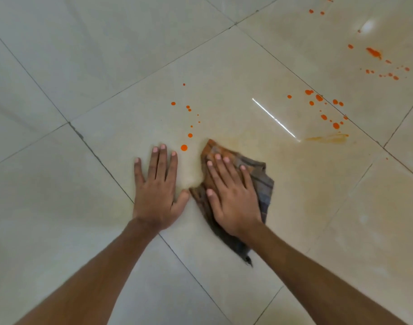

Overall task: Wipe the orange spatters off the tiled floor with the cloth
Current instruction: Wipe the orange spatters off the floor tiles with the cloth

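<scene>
A brown and grey checked cloth [261, 181], stained orange at its far tip, lies crumpled on the glossy cream tiled floor [107, 66]. My right hand [229, 195] presses flat on the cloth, fingers spread. My left hand [156, 191] rests flat on the bare tile just left of it, holding nothing. Orange drops [184, 147] sit just beyond my left fingertips, with smaller ones [173, 103] trailing away. Another cluster of orange drops [319, 97] lies to the right near a grout line, and more orange spatters [374, 52] lie at the far right. A pale orange smear [327, 138] streaks the tile right of the cloth.
Dark grout lines [93, 151] cross the floor diagonally. A bright light reflection [274, 119] streaks the tile beyond the cloth. A faint yellowish film covers the tiles on the right.
</scene>
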